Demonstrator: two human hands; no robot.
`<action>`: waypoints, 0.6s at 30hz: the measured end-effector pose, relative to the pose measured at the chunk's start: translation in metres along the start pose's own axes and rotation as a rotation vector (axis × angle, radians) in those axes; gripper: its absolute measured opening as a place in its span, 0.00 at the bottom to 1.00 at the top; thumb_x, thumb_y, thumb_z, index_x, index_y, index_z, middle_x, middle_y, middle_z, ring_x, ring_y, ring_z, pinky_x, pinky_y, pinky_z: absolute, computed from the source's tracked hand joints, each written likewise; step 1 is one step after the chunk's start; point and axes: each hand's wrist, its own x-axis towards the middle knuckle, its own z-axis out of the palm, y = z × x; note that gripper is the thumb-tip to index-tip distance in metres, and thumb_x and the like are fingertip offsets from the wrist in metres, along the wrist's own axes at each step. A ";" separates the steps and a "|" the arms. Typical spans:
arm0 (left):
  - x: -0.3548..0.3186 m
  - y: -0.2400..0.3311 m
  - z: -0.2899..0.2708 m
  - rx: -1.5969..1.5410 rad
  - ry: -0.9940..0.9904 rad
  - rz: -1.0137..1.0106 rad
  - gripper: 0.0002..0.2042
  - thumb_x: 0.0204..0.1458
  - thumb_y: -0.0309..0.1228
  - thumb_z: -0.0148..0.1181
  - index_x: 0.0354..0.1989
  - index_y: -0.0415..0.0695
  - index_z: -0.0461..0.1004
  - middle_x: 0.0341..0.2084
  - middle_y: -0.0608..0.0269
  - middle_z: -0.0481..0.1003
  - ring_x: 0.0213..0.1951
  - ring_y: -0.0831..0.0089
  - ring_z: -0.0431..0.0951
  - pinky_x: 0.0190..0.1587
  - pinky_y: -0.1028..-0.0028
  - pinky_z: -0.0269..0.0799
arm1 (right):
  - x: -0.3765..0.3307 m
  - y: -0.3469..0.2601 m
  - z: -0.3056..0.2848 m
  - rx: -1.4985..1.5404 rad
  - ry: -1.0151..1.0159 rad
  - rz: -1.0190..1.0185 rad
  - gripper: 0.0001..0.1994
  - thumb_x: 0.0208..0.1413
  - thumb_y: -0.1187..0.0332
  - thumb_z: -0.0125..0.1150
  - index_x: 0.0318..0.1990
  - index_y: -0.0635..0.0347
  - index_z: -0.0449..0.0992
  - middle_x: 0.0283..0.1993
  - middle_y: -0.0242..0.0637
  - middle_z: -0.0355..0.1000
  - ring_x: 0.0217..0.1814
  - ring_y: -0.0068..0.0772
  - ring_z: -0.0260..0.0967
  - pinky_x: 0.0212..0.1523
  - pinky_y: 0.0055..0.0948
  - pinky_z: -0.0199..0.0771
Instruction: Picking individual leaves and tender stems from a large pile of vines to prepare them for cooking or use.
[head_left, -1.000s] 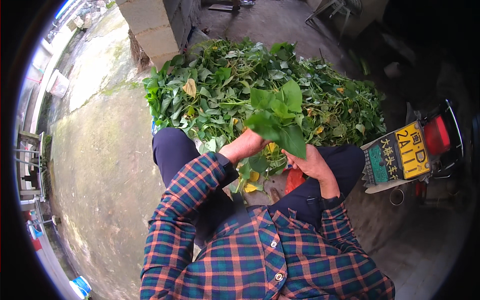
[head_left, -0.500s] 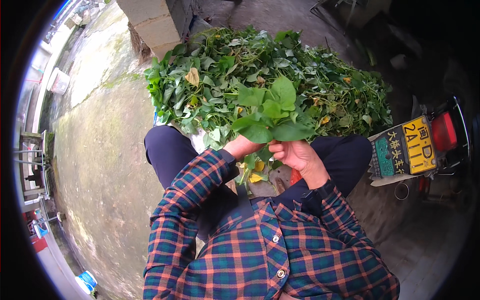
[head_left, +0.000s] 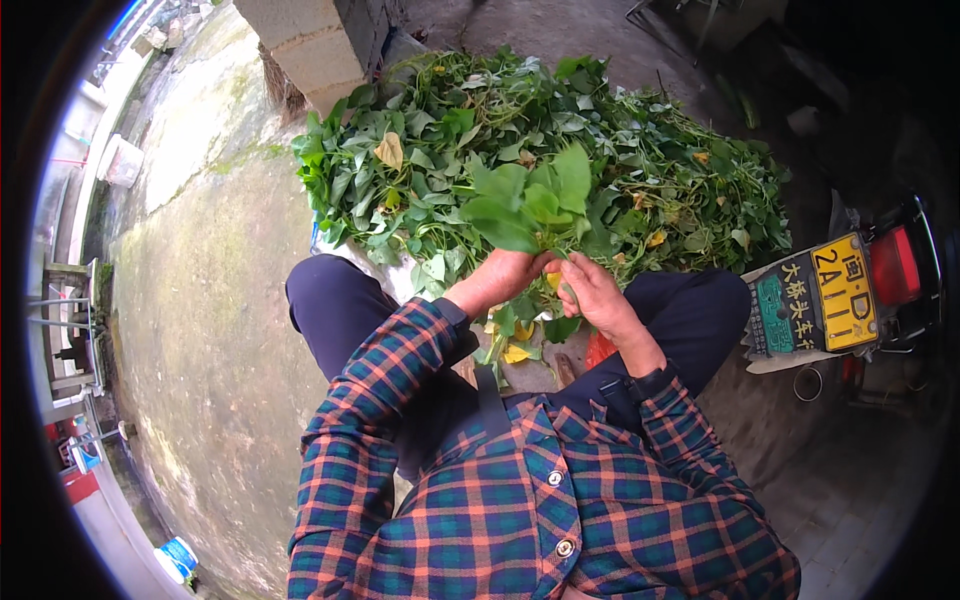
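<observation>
My left hand [head_left: 497, 277] is closed around the stems of a bunch of broad green leaves [head_left: 540, 200], which fan upward above the fist. Close beside it, my right hand [head_left: 597, 300] pinches at the lower end of the stems, with a bit of green showing between thumb and fingers. Below the hands hang or lie a green leaf [head_left: 561, 328] and some yellow leaves [head_left: 516, 354]; what joins them is hidden. Beyond the hands spreads a large heap of leafy green vines [head_left: 420, 150], with a few yellowed leaves in it.
A block pillar [head_left: 305, 60] stands behind the heap at the left. To my right is the rear of a motorcycle with a yellow plate [head_left: 843, 290] and red lamp [head_left: 893, 264]. A bit of red plastic [head_left: 600, 350] lies between my knees. Mossy concrete [head_left: 200, 330] stretches left.
My right hand has drawn slightly down and right from the left hand, turning at the wrist. The leaf bunch has tilted and shifted a little left in my left hand.
</observation>
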 end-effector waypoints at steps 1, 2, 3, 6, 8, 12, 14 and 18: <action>-0.001 -0.001 -0.002 0.061 0.003 0.097 0.10 0.55 0.30 0.53 0.43 0.39 0.71 0.31 0.51 0.74 0.34 0.52 0.74 0.37 0.63 0.70 | 0.000 -0.001 0.000 -0.199 0.044 -0.022 0.14 0.64 0.61 0.42 0.41 0.62 0.70 0.27 0.32 0.70 0.29 0.27 0.68 0.32 0.26 0.69; -0.001 -0.001 -0.003 0.121 0.006 0.194 0.09 0.55 0.30 0.54 0.42 0.40 0.71 0.33 0.51 0.74 0.36 0.52 0.74 0.38 0.63 0.69 | 0.000 -0.001 -0.001 -0.198 0.043 -0.023 0.14 0.64 0.61 0.42 0.41 0.62 0.70 0.27 0.32 0.70 0.29 0.27 0.68 0.32 0.26 0.69; 0.000 -0.010 0.001 0.106 -0.033 0.183 0.09 0.52 0.27 0.55 0.41 0.41 0.71 0.35 0.50 0.72 0.40 0.53 0.72 0.42 0.62 0.68 | -0.001 -0.001 -0.002 -0.512 0.089 -0.262 0.14 0.63 0.61 0.42 0.38 0.63 0.71 0.27 0.35 0.70 0.29 0.29 0.69 0.33 0.28 0.69; -0.003 -0.017 0.001 0.257 -0.136 0.116 0.12 0.51 0.25 0.54 0.44 0.40 0.69 0.38 0.49 0.71 0.42 0.53 0.71 0.43 0.62 0.68 | 0.000 -0.003 0.000 -0.878 0.150 -0.334 0.15 0.59 0.62 0.44 0.34 0.64 0.72 0.27 0.40 0.71 0.30 0.33 0.70 0.36 0.32 0.70; -0.004 -0.018 0.004 0.248 -0.092 0.206 0.13 0.50 0.25 0.53 0.45 0.39 0.68 0.39 0.49 0.71 0.42 0.53 0.71 0.44 0.62 0.68 | 0.001 -0.001 -0.001 -0.933 0.176 -0.162 0.15 0.57 0.62 0.44 0.32 0.65 0.72 0.28 0.42 0.71 0.31 0.36 0.71 0.37 0.33 0.70; 0.002 -0.016 0.009 0.216 -0.007 0.386 0.14 0.50 0.24 0.53 0.46 0.37 0.66 0.42 0.47 0.70 0.45 0.52 0.71 0.45 0.61 0.67 | 0.021 0.058 -0.023 -0.801 0.283 -0.327 0.09 0.51 0.68 0.50 0.28 0.65 0.70 0.21 0.49 0.68 0.26 0.52 0.69 0.27 0.42 0.67; 0.003 -0.008 0.004 0.145 0.026 0.317 0.13 0.51 0.26 0.53 0.44 0.37 0.68 0.39 0.46 0.71 0.42 0.53 0.72 0.43 0.61 0.68 | 0.021 0.054 -0.018 -0.865 0.386 -0.514 0.09 0.51 0.68 0.51 0.28 0.65 0.70 0.21 0.49 0.68 0.25 0.51 0.68 0.26 0.40 0.67; 0.004 -0.011 -0.004 0.034 -0.046 -0.080 0.07 0.51 0.26 0.53 0.35 0.35 0.69 0.25 0.43 0.72 0.31 0.43 0.72 0.34 0.56 0.69 | 0.003 -0.003 -0.001 -0.639 0.662 -0.532 0.10 0.57 0.66 0.51 0.30 0.63 0.72 0.20 0.40 0.69 0.18 0.40 0.65 0.22 0.32 0.65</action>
